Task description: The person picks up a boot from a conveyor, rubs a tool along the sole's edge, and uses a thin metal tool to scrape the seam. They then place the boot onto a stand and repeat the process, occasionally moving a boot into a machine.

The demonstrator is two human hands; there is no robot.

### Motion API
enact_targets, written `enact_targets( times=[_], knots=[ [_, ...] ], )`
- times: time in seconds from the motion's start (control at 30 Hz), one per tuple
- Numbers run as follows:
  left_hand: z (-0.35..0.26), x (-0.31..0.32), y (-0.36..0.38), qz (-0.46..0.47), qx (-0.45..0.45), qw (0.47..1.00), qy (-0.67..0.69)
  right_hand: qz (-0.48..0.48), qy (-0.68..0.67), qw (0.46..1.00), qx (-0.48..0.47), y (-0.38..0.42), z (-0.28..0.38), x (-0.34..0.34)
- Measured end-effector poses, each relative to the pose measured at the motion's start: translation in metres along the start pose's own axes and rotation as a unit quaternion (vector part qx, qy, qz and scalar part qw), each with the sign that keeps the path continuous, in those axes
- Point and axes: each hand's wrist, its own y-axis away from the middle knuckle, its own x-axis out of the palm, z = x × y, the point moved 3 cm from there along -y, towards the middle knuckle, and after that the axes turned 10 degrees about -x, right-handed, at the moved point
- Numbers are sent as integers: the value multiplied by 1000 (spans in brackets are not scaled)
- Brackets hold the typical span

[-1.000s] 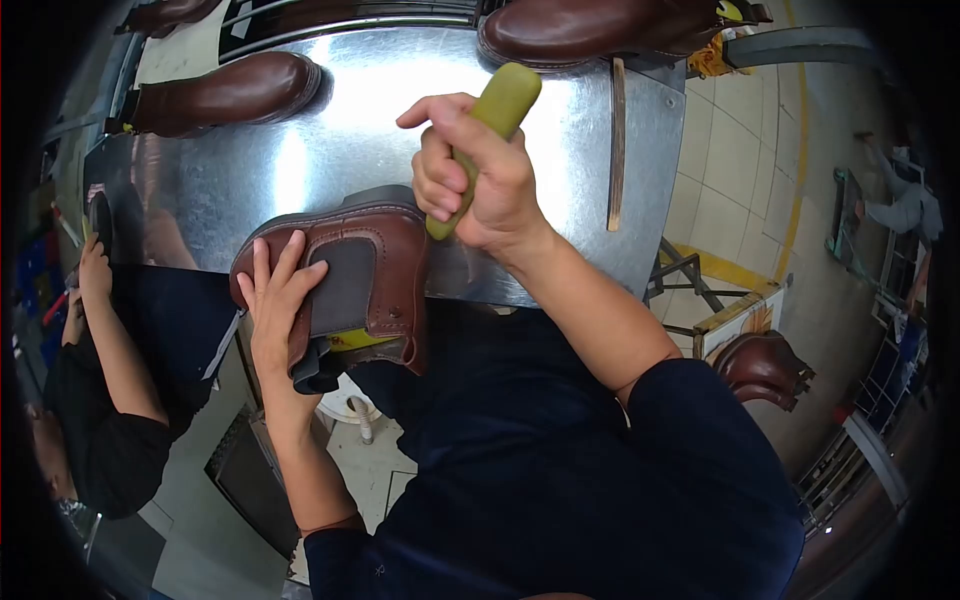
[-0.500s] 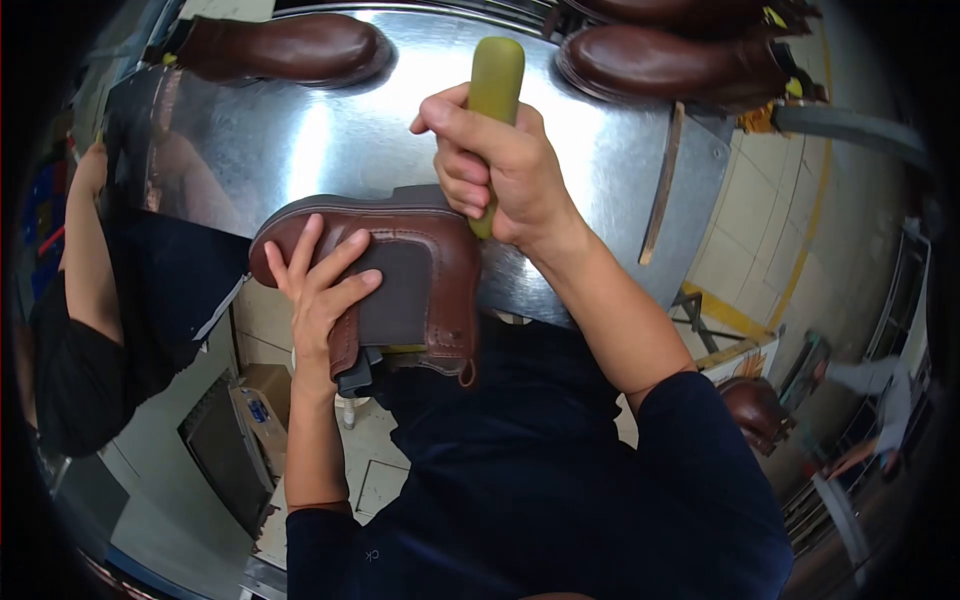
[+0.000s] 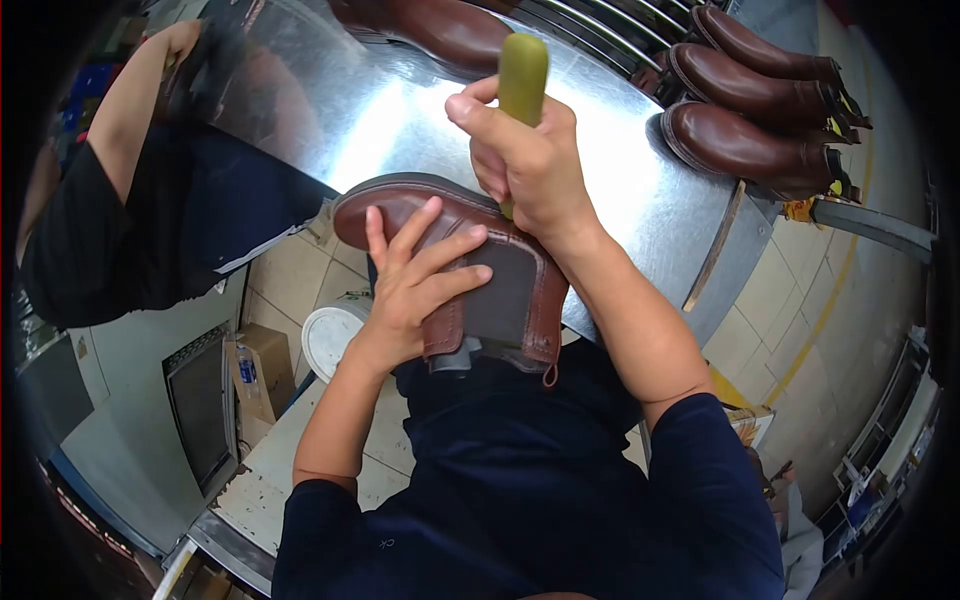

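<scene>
A brown leather boot (image 3: 548, 300) with a dark elastic side panel lies on its side in front of my body, sole edge toward the metal table. My left hand (image 3: 415, 275) presses on its upper with the fingers spread. My right hand (image 3: 530, 160) is wrapped round a green tool (image 3: 524, 80) held upright. The tool's lower end is at the boot's sole edge; its tip is hidden by the hand and the boot.
The metal table (image 3: 620, 190) bears several brown boots (image 3: 740, 140) at the right and another boot (image 3: 430, 30) at the top. A wooden strip (image 3: 716, 250) lies near its right edge. A co-worker's arm (image 3: 130, 110) is at the left, above a white bucket (image 3: 330, 340).
The view has turned, and the boots on the table show further right. The green tool's lower end has gone from beside the boot's heel to the middle of the sole edge.
</scene>
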Motion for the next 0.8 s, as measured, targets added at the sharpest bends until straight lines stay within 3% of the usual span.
enact_targets(
  times=[0.07, 0.13, 0.2, 0.27, 0.3, 0.33, 0.37, 0.47, 0.57, 0.8],
  knots=[
    [6, 2, 3, -18, 0, 1000, -17, 38, 65, 996, -40, -4, -6, 6],
    [0, 2, 3, -33, 9, 999, -31, 39, -10, 998, -38, -3, -4, 4],
    [-19, 0, 16, -42, -43, 998, -1, 32, -31, 998, -43, 7, 5, -7],
    [-19, 1, 32, -68, -93, 992, 46, -48, -77, 989, -116, 19, 10, -29],
    [-16, 7, 46, -86, -131, 984, 82, -84, -101, 981, -144, 27, 8, -40],
    [-4, 22, 70, -94, -278, 936, 195, -123, -144, 975, -114, 33, 12, -50],
    [7, 37, 96, -135, -411, 847, 309, -139, -141, 976, -91, 40, 10, -56],
    [13, 54, 77, -151, -264, 911, 277, -123, -213, 966, -73, 55, -2, -62],
    [21, 64, 70, -122, -193, 948, 223, -120, -257, 955, -90, 53, -3, -63],
    [22, 68, 70, -155, -49, 981, 109, -136, -305, 940, -73, 43, -19, -57]
  ],
)
